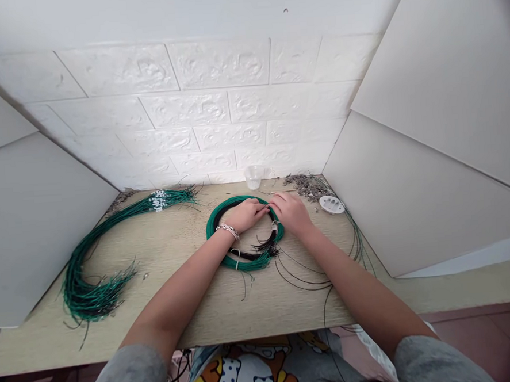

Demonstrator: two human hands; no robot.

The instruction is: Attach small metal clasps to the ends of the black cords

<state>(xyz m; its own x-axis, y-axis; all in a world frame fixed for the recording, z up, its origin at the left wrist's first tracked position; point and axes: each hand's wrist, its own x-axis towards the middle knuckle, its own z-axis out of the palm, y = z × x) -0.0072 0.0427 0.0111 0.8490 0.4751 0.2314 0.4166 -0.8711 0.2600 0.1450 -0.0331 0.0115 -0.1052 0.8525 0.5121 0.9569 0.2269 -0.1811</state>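
Note:
A ring of green and black wire lies on the table in front of me, tied in places with pale bands. Over its far side, my left hand and my right hand meet, fingertips nearly touching. The fingers of both are pinched together. Whatever sits between them is too small to make out, though a thin dark strand seems to pass there. Loose dark wires trail from the ring toward the right and over the table's front edge.
A long bundle of green wires with white tags curves at the left. A small clear cup stands by the brick-patterned wall. Grey scraps and a white oval piece lie at the back right. Pale panels flank the table.

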